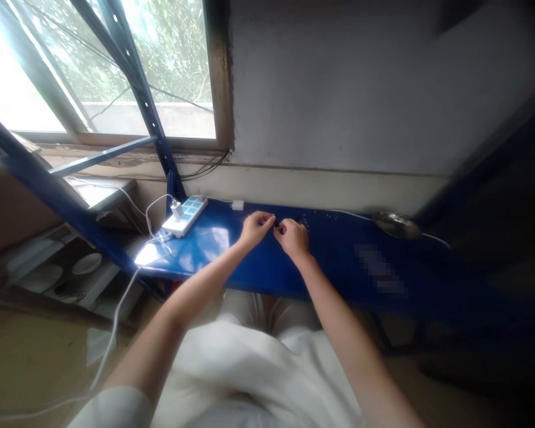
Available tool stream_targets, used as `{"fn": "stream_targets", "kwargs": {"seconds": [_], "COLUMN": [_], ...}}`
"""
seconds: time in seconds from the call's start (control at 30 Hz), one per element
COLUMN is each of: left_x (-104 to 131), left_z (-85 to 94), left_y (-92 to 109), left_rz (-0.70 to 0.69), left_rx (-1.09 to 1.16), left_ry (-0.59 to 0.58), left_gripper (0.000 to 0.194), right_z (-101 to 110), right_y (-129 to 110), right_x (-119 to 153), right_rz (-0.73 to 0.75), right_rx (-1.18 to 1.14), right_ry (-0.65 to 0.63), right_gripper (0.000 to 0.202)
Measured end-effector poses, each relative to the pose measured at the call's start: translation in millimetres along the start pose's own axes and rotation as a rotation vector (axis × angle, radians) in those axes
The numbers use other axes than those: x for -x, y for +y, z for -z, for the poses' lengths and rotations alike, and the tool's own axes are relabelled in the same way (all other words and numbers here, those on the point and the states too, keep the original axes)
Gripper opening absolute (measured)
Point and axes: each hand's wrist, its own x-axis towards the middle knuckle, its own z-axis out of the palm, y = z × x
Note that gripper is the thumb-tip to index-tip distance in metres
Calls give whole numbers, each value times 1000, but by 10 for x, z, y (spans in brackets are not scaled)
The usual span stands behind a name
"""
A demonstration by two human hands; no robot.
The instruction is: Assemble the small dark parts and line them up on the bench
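Note:
Over the blue shelf [258,270], my left hand [255,227] and my right hand [293,236] meet almost fingertip to fingertip. Thumb and fingers of each are pinched together. A tiny dark piece [276,223] shows between the two sets of fingertips; its kind is too small to make out. Just beyond my right hand, several small dark bits [305,222] lie on the shelf, partly hidden by the hand.
At the left end lies a white power strip [185,217] with a charger [177,209] plugged in and a trailing white cable [116,315]. A white adapter [238,205] sits by the wall. Right of it is a shiny metal bowl [396,224]. Blue posts [136,77] frame the left.

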Motion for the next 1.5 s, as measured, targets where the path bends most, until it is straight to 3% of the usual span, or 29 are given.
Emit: {"fn": "stream_targets", "kwargs": {"seconds": [0.13, 0.33, 0.5, 0.6, 0.77, 0.93, 1.1, 1.23, 1.37, 1.5], "left_x": [-17, -2, 18, -50, -239, -274, -205, -188, -182, -154], "left_z": [-26, -78, -125, -123, -62, -16, 4, -1, -16, -25], "left_y": [-25, -75, -145, -305, -689, -957, -1085, -1112, -1113, -1092], "left_rz": [41, 173, 246, 266, 305, 394, 397, 360, 348, 373], "left_rx": [34, 205, 204, 73, -404, -586, -664, -740, -803, -799], "left_ry": [1, -90, -133, -123, -20, -6, -8, -2, -12, 9], "left_gripper": [22, 25, 32, 29, 15, 16, 18, 19, 18, 18], "right_z": [-17, -46, -115, -132, -165, -220, -261, -301, -334, -368], "right_y": [-1, 11, 56, 134, 416, 708, 925, 1039, 1077, 1097], "right_x": [28, 39, 92, 121, 135, 190, 235, 253, 279, 278], "right_rz": [24, 16, 26, 11, -159, -347, -452, -540, -660, -663], "right_rx": [-20, -41, -72, -115, -207, -254, -169, -109, -67, -11], "right_ry": [31, 43, 29, 50, 201, 315, 420, 334, 120, -24], "right_gripper": [13, 17, 19, 25, 32, 32, 32, 31, 31, 28]}}
